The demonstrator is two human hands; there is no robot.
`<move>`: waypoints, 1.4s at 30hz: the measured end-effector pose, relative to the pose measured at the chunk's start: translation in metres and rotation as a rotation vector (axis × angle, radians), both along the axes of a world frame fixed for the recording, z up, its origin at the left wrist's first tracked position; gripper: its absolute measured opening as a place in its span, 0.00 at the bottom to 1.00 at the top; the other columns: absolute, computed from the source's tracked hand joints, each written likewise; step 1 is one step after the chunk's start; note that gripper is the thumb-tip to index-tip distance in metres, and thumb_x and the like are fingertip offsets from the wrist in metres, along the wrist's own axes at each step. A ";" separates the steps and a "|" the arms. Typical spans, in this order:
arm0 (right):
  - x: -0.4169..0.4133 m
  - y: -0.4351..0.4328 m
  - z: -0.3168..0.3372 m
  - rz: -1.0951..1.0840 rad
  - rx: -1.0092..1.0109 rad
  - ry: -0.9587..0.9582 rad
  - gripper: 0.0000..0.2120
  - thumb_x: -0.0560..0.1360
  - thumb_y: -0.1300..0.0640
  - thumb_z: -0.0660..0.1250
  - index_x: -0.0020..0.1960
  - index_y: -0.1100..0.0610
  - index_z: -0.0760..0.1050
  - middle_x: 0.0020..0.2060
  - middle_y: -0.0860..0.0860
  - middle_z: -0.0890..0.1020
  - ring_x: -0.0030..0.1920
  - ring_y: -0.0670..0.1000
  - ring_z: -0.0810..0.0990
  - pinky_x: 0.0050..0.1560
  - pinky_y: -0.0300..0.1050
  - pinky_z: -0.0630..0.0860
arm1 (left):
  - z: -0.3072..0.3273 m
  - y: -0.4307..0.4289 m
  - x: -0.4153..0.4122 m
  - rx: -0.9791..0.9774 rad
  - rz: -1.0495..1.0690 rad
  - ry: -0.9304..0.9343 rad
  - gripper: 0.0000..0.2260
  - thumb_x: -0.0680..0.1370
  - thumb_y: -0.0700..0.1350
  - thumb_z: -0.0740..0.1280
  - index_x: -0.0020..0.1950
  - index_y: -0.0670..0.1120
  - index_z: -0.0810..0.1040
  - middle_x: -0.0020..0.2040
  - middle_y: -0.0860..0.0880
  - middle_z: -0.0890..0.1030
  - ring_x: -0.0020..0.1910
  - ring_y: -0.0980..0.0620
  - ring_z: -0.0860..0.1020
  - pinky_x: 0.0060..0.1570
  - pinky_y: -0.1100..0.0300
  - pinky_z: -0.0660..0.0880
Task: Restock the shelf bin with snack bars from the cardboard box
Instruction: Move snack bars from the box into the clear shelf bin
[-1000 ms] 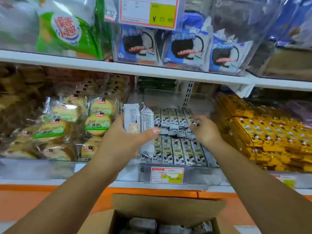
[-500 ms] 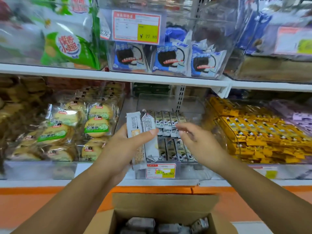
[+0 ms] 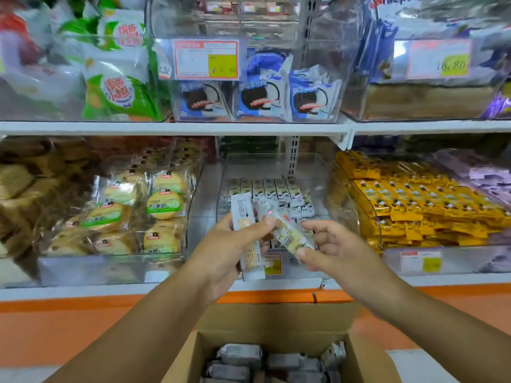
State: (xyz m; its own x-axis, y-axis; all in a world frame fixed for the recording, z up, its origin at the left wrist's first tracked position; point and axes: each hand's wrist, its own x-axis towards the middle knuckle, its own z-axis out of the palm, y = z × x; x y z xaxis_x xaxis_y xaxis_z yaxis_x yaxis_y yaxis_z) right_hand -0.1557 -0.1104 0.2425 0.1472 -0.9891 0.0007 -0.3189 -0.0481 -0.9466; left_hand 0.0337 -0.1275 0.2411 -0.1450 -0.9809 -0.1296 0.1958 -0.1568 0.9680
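Holding a couple of wrapped snack bars point(image 3: 248, 239) upright in the left hand point(image 3: 221, 255), thumb clamped over the front, right in front of the clear shelf bin point(image 3: 276, 167). Right hand point(image 3: 331, 250) is pinching one more bar point(image 3: 293, 237) between thumb and fingertips; that bar sits tilted and its top end touches the ones in the left hand, kinda blurry though. Bin on the middle shelf has neat rows of the same bars point(image 3: 265, 190) lying flat toward its back half. Cardboard box point(image 3: 362, 360) is open at the bottom of the view, below both arms, with more grey-wrapped bars point(image 3: 243, 355) piled inside. Round cakes point(image 3: 163, 204) sit in the bin to the left, yellow packets point(image 3: 414, 200) in the one to the right.
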 end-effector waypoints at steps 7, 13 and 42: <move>-0.006 -0.006 -0.013 -0.009 -0.030 0.091 0.14 0.72 0.55 0.73 0.55 0.47 0.74 0.49 0.49 0.82 0.46 0.52 0.82 0.45 0.38 0.77 | -0.003 -0.003 -0.001 0.025 0.041 -0.042 0.12 0.74 0.44 0.72 0.56 0.49 0.80 0.41 0.53 0.86 0.37 0.57 0.82 0.39 0.60 0.76; -0.009 -0.012 -0.011 0.014 -0.031 0.002 0.14 0.73 0.56 0.71 0.57 0.46 0.75 0.51 0.49 0.81 0.45 0.46 0.84 0.47 0.41 0.81 | 0.000 -0.009 0.004 -0.021 0.060 -0.133 0.15 0.73 0.46 0.73 0.58 0.46 0.79 0.48 0.48 0.87 0.47 0.50 0.84 0.45 0.57 0.76; 0.005 -0.139 -0.032 -0.525 -0.157 0.249 0.14 0.79 0.61 0.64 0.64 0.56 0.76 0.31 0.46 0.75 0.25 0.49 0.72 0.17 0.30 0.62 | 0.011 -0.027 0.036 -0.202 0.167 -0.477 0.07 0.74 0.49 0.65 0.51 0.51 0.73 0.50 0.39 0.78 0.49 0.39 0.79 0.52 0.39 0.76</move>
